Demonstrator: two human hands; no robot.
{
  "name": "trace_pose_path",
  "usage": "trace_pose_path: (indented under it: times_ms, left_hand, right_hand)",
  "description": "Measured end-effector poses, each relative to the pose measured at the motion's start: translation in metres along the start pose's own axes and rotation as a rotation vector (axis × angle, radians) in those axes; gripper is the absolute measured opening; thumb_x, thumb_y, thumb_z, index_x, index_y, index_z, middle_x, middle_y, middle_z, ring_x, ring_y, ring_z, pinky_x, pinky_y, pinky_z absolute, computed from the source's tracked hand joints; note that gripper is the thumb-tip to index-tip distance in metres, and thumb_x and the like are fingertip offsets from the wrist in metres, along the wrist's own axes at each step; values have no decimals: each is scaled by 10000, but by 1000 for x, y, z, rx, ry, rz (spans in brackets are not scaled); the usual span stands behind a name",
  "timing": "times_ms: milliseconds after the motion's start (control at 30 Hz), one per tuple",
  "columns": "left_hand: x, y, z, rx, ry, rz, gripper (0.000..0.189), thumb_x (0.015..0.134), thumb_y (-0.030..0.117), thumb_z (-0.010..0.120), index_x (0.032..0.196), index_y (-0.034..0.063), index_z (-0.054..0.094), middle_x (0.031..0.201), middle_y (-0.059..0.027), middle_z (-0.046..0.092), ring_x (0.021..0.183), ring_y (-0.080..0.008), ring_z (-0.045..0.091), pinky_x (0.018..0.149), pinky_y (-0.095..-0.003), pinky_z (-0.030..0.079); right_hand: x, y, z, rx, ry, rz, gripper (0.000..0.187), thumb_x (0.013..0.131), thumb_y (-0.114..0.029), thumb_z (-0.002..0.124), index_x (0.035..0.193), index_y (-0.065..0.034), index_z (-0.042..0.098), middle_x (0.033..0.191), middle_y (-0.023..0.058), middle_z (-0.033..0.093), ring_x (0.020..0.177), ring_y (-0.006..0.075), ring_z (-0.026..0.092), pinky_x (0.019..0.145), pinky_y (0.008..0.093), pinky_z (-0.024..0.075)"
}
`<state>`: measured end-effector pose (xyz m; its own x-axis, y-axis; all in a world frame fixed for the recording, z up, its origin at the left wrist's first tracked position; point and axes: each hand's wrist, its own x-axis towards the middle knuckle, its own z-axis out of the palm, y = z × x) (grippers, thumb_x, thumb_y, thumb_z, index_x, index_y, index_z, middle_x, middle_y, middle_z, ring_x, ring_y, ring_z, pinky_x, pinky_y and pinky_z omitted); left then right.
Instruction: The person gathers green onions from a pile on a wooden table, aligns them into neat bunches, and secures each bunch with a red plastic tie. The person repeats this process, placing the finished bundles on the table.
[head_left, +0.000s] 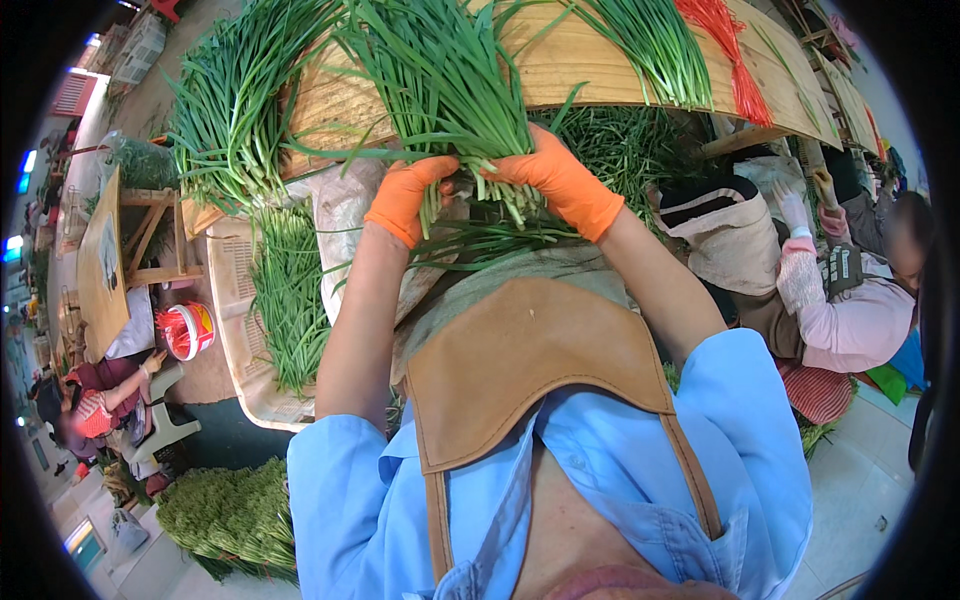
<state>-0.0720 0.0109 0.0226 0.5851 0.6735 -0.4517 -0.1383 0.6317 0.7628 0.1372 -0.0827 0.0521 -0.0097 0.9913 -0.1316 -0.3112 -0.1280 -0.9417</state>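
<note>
My left hand (415, 196), in an orange glove, is closed around the lower stems at the left side of a bunch of long green garlic chives (457, 82). My right hand (559, 180), also gloved in orange, grips the pale stem ends from the right. The leaves fan out away from me over the wooden board (570, 60). Loose green leaves lie just below my hands on a cloth over my lap. A large pile of chives (232, 112) rests on the board to the left, and a smaller bunch (660, 52) lies to the right beside red plastic ties (739, 67).
At the left stands a pale plastic crate (232, 300) with chives inside. Past it are a bucket of red ties (187, 330) and a seated person. Bundled greens (232, 517) sit on the floor behind. Co-workers sit close on the right; loose greens (615, 142) lie under the board.
</note>
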Motion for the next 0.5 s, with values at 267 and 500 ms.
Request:
trace_pose_path:
  times_ms: [267,500]
  left_hand:
    - [-4,41,-60,-90,-44,-83,257,916,65,648,1171,34,639,796,-5,570,610,-103,489,521,-270,399]
    - [1,99,-76,302,162,12,257,980,219,671,1154,34,635,854,-45,653,597,-127,552,532,-281,468]
  right_hand:
    - [-22,-86,-23,40,68,-106,573,860,-30,772,1398,-8,578,1207,71,705,1047,161,683,899,310,552]
    - [-18,-129,-37,72,97,-180,432,851,2,777,1256,14,628,1051,113,743,874,190,740,764,321,613]
